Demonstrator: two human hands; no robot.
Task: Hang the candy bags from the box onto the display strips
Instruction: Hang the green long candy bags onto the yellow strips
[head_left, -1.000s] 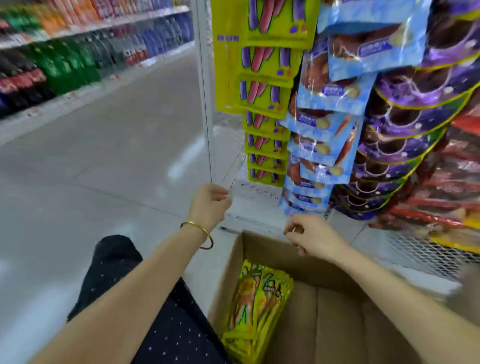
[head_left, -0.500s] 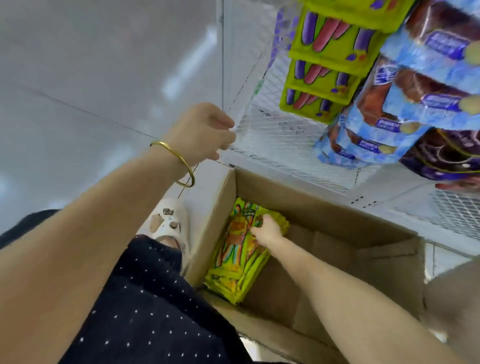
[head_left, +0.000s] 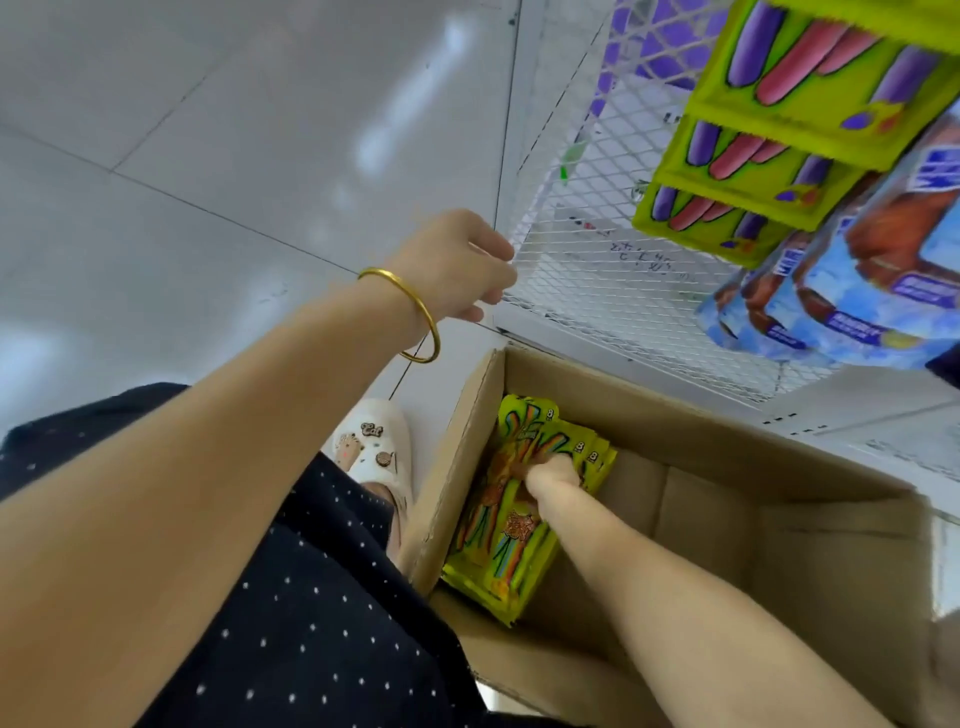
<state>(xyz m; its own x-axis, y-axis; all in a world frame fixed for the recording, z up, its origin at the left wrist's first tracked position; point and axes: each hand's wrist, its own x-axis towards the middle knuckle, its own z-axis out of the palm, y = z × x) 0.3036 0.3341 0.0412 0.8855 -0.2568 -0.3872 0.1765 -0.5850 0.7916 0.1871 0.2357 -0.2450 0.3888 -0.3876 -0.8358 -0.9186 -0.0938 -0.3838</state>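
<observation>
Where right hand (head_left: 548, 475) grips, candy bags (head_left: 511, 525) lengthwise along box (head_left: 727, 483) wall.

You stand on a pale grey tiled floor (head_left: 218, 119), glossy, with thin dark grout lines and soft patches of reflected overhead light. To your right, a white wire-mesh rack panel (head_left: 587, 270) rises from a white base.

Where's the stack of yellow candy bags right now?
Head view, low centre: candy bags lie against the box's left wall, under the right hand.
</observation>
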